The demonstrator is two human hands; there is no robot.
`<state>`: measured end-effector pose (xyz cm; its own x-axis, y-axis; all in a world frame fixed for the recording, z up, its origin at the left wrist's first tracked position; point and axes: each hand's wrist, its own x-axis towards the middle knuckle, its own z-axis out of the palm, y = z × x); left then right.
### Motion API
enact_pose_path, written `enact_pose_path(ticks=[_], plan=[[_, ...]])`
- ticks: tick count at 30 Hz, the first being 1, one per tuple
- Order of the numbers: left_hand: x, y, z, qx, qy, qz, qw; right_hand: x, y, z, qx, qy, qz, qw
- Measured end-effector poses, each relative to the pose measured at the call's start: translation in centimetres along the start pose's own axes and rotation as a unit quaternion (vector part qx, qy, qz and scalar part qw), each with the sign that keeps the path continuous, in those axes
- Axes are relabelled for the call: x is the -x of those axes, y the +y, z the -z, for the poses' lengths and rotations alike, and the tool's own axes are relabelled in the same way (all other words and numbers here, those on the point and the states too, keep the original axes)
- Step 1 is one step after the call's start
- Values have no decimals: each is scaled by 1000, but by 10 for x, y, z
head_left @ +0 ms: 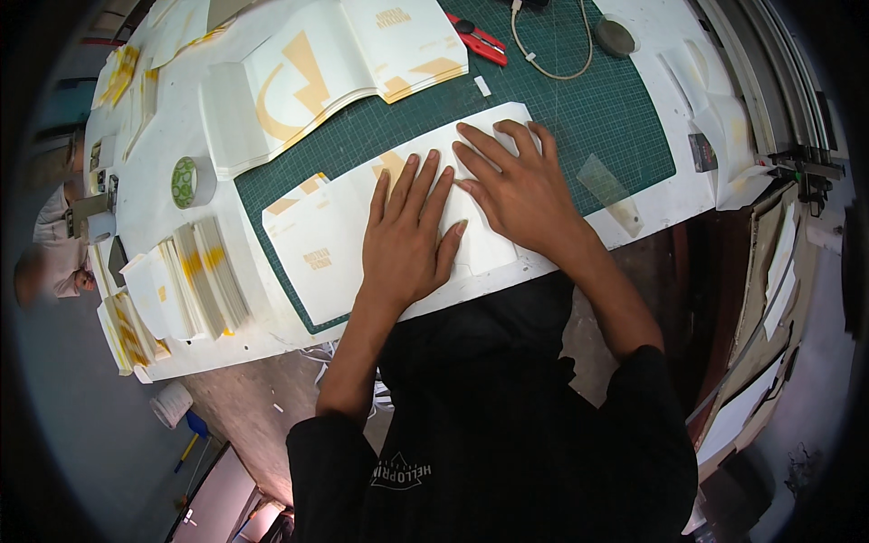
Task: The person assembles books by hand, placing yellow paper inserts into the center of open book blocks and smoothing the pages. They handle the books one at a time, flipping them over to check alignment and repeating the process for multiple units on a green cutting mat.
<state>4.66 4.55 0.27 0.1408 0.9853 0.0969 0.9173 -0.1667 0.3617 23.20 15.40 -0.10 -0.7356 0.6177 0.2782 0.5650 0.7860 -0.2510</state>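
A flat, smooth white paper sheet [308, 244] with clipped corners and pale orange print lies along the near edge of a green gridded cutting mat [625, 113], with the left hand [407, 226] and the right hand [520, 195] laid palm-down on it, fingers extended and clasping nothing. Beyond it are a layered stack of creased printed sheets [335, 77] and a red plastic cutter [480, 41]; a round tape roll [205, 183] and folded paper bundles [195, 276] sit leftward on the white tabletop [145, 222], above a worn, brownish floor [240, 398].
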Motion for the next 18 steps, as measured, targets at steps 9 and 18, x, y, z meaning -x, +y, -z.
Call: enact_pose_path(ticks=[9,18], plan=[[0,-2,1,8,4,-7,1000,-9,18,2,-47,-6,32,998],[-1,-2,6,21,-7,-4,1000,-9,27,9,-52,-60,24,997]])
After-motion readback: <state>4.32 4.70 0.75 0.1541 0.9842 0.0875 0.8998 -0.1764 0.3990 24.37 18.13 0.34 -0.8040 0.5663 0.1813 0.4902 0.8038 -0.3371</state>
